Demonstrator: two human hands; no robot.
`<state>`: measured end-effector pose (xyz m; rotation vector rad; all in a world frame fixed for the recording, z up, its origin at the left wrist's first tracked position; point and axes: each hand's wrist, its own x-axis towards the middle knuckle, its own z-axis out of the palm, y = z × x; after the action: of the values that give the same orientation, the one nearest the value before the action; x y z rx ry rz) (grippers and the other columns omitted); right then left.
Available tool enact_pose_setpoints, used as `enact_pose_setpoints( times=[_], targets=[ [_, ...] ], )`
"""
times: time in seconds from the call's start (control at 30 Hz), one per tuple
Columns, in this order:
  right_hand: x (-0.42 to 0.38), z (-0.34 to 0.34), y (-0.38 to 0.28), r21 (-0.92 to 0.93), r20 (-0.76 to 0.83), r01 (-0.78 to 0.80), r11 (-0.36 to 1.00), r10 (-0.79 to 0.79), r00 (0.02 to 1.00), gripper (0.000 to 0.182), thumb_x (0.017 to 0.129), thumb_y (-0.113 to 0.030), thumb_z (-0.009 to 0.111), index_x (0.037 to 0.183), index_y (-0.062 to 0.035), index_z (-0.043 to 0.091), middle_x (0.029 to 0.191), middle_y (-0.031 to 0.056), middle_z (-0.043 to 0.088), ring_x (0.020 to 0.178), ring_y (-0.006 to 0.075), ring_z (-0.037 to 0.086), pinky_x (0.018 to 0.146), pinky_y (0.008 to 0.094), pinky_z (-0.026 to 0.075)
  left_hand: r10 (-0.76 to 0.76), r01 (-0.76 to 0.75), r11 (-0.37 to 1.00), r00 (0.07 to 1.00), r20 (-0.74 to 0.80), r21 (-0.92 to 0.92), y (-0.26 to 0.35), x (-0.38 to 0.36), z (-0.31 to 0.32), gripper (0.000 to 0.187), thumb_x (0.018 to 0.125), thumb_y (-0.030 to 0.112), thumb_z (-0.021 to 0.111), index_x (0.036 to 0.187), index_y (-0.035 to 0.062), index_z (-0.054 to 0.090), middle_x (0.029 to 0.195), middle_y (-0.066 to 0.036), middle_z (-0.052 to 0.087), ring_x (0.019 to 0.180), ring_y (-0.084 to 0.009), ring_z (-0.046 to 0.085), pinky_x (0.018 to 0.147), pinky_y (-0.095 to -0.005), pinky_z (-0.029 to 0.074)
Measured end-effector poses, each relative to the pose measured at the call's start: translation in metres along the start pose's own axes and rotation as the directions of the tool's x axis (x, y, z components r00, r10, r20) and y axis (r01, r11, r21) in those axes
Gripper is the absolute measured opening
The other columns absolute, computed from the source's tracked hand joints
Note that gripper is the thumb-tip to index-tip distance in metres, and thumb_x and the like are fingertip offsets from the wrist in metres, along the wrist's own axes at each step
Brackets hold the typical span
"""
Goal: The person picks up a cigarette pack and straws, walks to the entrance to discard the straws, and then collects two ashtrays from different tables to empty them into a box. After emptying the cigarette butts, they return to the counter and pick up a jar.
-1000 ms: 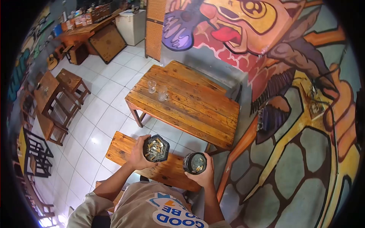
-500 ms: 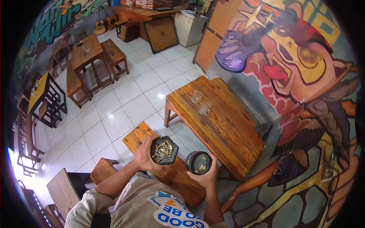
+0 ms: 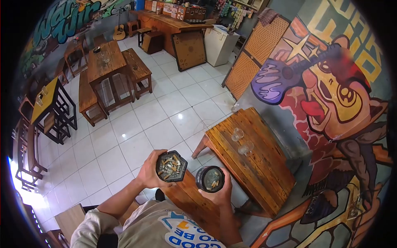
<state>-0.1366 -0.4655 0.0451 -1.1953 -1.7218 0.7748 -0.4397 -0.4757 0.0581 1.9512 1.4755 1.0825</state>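
My left hand (image 3: 151,171) grips a black hexagonal ashtray (image 3: 182,175) by its left side; many cigarette butts and ash lie in it. In my right hand (image 3: 221,194) is a round black ashtray (image 3: 199,182), with a few butts on its greyish bottom. Both ashtrays are held roughly level in front of my chest, side by side with a small gap between them. Below them runs a wooden bench (image 3: 192,202). To the right stands a wooden table (image 3: 264,165) bearing two clear glasses, one of them a glass (image 3: 237,134) near the far end.
A longer wooden table (image 3: 103,68) with benches stands at the far left, near a yellow-topped table (image 3: 46,99). A wooden counter (image 3: 165,22), a white chest freezer (image 3: 221,47) and a woven screen (image 3: 258,53) line the back. White floor tiles (image 3: 153,120) lie between. A painted wall is at right.
My view has shifted left and up, so the tables and counter sit lower and further right. Both hands still hold their ashtrays, slightly further left in the picture.
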Motion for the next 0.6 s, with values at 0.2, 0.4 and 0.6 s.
enact_pose_setpoints(
  times=[0.2,0.4,0.6],
  targets=[
    [0.016,0.019,-0.013,-0.030,-0.068,-0.022,0.999,0.020,0.997,0.096,0.050,-0.021,0.096,0.132,-0.0064,0.047,0.118,0.0126,0.059,0.110,0.0282,0.060,0.097,0.0404,0.049,0.000,0.003,0.999,0.997,0.081,-0.036,-0.013,0.032,-0.014,0.108,0.049,0.042,0.096,0.134,-0.0003,0.046,0.118,-0.018,0.058,0.108,-0.0343,0.061,0.096,-0.0408,0.049],
    [0.012,0.004,0.000,-0.020,-0.069,-0.103,0.994,0.102,0.992,0.098,0.049,-0.021,0.096,0.132,-0.0055,0.047,0.118,0.0118,0.058,0.110,0.0267,0.060,0.096,0.0395,0.050,0.026,-0.019,0.994,0.998,0.055,-0.112,-0.004,0.039,-0.007,0.108,0.048,0.045,0.096,0.133,-0.0001,0.046,0.118,-0.018,0.058,0.109,-0.0332,0.061,0.096,-0.0405,0.050],
    [0.029,0.005,0.012,0.059,-0.035,0.013,0.998,-0.011,0.999,0.096,0.050,-0.020,0.095,0.131,-0.0046,0.046,0.115,0.0127,0.060,0.106,0.0272,0.061,0.095,0.0407,0.050,-0.032,0.032,0.999,0.999,-0.011,-0.017,-0.001,0.025,-0.020,0.108,0.048,0.046,0.096,0.132,0.0000,0.046,0.116,-0.017,0.058,0.107,-0.0331,0.061,0.095,-0.0412,0.049]
  ],
)
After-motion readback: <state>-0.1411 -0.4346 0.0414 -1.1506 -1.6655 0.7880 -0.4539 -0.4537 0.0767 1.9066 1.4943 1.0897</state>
